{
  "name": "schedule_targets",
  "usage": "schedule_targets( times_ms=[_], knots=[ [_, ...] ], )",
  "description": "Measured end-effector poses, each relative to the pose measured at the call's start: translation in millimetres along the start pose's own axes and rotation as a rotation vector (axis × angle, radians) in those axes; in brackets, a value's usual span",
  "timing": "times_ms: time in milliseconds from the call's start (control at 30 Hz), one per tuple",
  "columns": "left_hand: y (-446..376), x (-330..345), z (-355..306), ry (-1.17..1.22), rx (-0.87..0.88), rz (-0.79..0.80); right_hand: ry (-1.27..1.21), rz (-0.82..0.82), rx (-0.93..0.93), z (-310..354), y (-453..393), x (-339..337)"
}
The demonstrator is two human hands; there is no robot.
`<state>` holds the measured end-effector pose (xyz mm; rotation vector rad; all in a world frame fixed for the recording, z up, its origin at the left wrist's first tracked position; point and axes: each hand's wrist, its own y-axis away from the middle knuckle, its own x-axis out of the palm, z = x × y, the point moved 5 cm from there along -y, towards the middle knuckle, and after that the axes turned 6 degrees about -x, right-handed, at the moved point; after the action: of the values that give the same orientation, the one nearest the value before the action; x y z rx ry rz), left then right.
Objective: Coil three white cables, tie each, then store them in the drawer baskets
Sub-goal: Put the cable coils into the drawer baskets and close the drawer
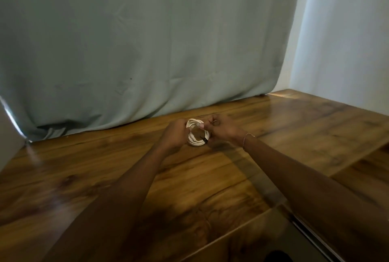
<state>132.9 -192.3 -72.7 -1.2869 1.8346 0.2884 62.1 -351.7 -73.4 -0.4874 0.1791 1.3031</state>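
A coiled white cable (195,140) stands upright just above the wooden table top (210,177), held between both hands. My left hand (175,133) grips the coil's left side with curled fingers. My right hand (221,128) pinches the coil's right side, where a small black tie (205,140) crosses the strands. A thin bracelet (246,138) sits on my right wrist. Other cables and the drawer baskets are out of view.
A pale green curtain (136,51) hangs behind the table down to its far edge. A white wall (347,30) stands at the right. A lower wooden surface (366,177) and a metal rail (311,234) lie beyond the table's right edge.
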Motion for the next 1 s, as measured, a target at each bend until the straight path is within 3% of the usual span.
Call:
schedule_targets(
  times_ms=[133, 300, 767, 1000],
  knots=[
    [-15, 26, -33, 0.275, -0.088, 0.046, -0.119, -0.053, -0.011, -13, 19, -49],
    [-27, 78, -100, 0.513, -0.098, 0.143, -0.226, -0.348, 0.100, -37, 57, -125],
    [-13, 235, -304, 0.332, 0.232, 0.368, -0.196, -0.932, 0.209, -101, 216, -341],
    [13, 316, -399, 0.325, 0.338, 0.517, -0.075, -1.095, 0.253, -114, 301, -415]
  ],
)
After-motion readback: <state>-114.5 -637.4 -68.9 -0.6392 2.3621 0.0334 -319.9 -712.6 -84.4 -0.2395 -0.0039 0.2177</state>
